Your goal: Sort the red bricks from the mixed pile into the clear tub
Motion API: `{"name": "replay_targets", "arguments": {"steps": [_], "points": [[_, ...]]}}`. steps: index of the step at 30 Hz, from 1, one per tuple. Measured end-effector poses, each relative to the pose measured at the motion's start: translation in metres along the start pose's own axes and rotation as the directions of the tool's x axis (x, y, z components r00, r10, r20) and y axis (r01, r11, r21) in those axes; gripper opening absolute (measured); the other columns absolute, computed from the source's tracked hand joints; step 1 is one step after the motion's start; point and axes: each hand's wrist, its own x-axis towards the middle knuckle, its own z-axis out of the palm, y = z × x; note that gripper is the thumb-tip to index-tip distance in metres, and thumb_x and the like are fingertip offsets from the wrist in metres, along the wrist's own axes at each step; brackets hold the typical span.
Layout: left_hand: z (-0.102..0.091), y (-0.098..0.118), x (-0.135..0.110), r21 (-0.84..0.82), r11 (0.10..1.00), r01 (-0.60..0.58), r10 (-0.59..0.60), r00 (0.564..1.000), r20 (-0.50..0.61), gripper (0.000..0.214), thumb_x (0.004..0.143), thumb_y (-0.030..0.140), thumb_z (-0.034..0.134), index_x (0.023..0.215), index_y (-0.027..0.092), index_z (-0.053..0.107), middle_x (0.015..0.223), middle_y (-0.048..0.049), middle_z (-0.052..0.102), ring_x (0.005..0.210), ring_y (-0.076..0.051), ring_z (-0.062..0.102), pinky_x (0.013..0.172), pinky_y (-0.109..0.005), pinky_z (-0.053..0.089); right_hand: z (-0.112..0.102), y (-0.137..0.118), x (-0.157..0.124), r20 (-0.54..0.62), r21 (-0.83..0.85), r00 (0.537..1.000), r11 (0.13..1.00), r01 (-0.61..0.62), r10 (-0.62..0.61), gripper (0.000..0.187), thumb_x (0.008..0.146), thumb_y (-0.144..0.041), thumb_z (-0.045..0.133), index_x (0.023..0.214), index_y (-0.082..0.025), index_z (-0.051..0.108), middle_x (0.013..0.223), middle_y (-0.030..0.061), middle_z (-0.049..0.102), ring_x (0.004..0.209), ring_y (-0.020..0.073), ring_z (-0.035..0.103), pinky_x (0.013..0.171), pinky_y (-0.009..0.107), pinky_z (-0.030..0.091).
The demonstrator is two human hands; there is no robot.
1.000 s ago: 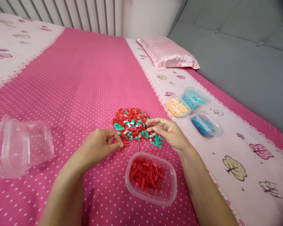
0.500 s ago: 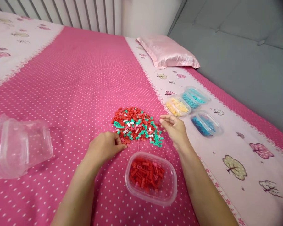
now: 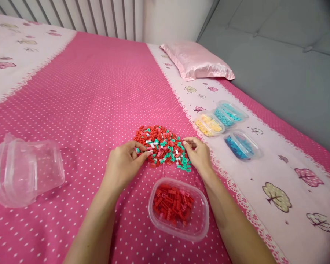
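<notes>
A heap of small red, green, white and pink bricks (image 3: 162,146) lies on the pink dotted bedspread. My left hand (image 3: 123,165) rests at the heap's left edge, its fingers curled and pinching at bricks there. At the heap's right edge my right hand (image 3: 198,154) has its fingertips bent into the bricks. What either hand holds is too small to make out. Just in front of the heap stands a clear tub (image 3: 200,205) with red bricks in it, between my two forearms.
A clear container (image 3: 27,174) lies on its side at the left. Three clear tubs stand to the right: yellow bricks (image 3: 209,124), teal bricks (image 3: 228,112), blue bricks (image 3: 240,145). A pink pillow (image 3: 195,60) lies at the back, and a grey padded headboard (image 3: 277,55) on the right.
Both hands have moved in onto the heap: the left went forward from in front of it to its left edge, the right drew back to its right edge and curled.
</notes>
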Motion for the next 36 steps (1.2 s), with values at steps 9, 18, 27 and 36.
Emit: {"name": "replay_targets", "arguments": {"steps": [9, 18, 27, 36], "points": [[-0.009, -0.002, -0.002, 0.171, 0.965, 0.197, -0.181, 0.978, -0.1, 0.023, 0.074, 0.036, 0.05, 0.085, 0.021, 0.063, 0.05, 0.0034, 0.047, 0.051, -0.015, 0.046, 0.051, -0.026, 0.028, -0.001, -0.001, -0.001, 0.013, -0.064, 1.0, 0.998, 0.029, -0.028, 0.025, 0.078, -0.037, 0.053, 0.087, -0.018, 0.067, 0.077, 0.0055, 0.069, 0.067, 0.0187, 0.061, 0.066, 0.031, 0.048], [0.005, -0.003, -0.001, 0.27, 0.958, 0.092, -0.084, 0.996, -0.042, 0.038, 0.08, 0.035, 0.044, 0.11, 0.026, 0.065, 0.055, 0.0005, 0.052, 0.054, -0.018, 0.049, 0.054, -0.027, 0.029, 0.0, 0.001, -0.001, 0.019, -0.07, 0.999, 0.996, 0.047, -0.046, 0.025, 0.079, -0.037, 0.053, 0.087, -0.017, 0.068, 0.075, 0.0051, 0.069, 0.065, 0.0181, 0.061, 0.067, 0.031, 0.048], [0.007, 0.0, 0.0, 0.352, 0.924, 0.15, -0.145, 0.989, -0.042, 0.037, 0.082, 0.041, 0.043, 0.105, 0.025, 0.066, 0.062, -0.003, 0.058, 0.06, -0.02, 0.054, 0.054, -0.027, 0.028, 0.0, 0.0, 0.0, 0.023, -0.08, 0.998, 0.995, 0.053, -0.051, 0.025, 0.078, -0.037, 0.052, 0.086, -0.018, 0.068, 0.075, 0.0051, 0.069, 0.066, 0.0186, 0.062, 0.068, 0.032, 0.049], [0.009, -0.003, 0.002, 0.3, 0.946, 0.124, -0.111, 0.992, -0.061, 0.028, 0.082, 0.042, 0.045, 0.092, 0.022, 0.063, 0.055, 0.001, 0.05, 0.055, -0.018, 0.049, 0.053, -0.026, 0.026, -0.001, 0.0, -0.001, 0.025, -0.088, 0.998, 0.995, 0.054, -0.052, 0.025, 0.078, -0.037, 0.053, 0.086, -0.018, 0.068, 0.077, 0.0052, 0.069, 0.068, 0.0187, 0.063, 0.07, 0.032, 0.049]]}}
